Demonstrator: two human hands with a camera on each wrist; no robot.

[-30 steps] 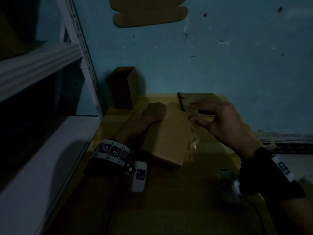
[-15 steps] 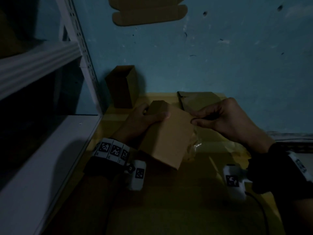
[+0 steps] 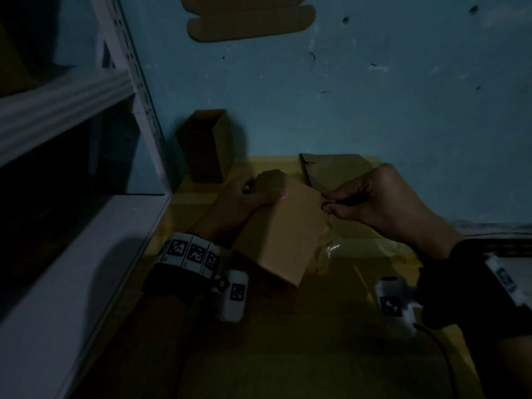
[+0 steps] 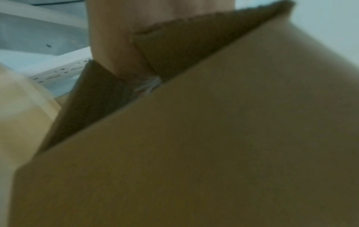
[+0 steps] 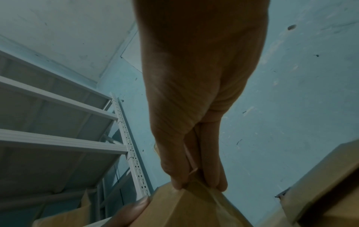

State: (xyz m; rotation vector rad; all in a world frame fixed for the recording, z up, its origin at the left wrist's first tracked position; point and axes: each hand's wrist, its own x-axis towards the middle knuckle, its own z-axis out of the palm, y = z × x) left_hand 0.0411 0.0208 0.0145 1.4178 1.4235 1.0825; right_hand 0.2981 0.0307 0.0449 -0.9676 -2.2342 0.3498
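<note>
Currently box (image 3: pixel 285 228) sits mid-frame over table (image 3: pixel 288 355), btw both hands, long axis running near-to-far w/ slight tilt. Open flapped end points away twd wall (image 3: pixel 374 110), closed end twd person. L hand (image 3: pixel 241 203) grips far-left end, thumb across top face; R hand (image 3: pixel 383 203) pinches far-right corner.

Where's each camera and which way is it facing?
Head: on the head, facing forward and down at the box; left hand and right hand show.
Left wrist: at the left hand, facing along a finger to the box's open flaps.
Right wrist: under the right hand, facing up along fingers pinching the box; shelf behind.
Shared: all show the box.
</note>
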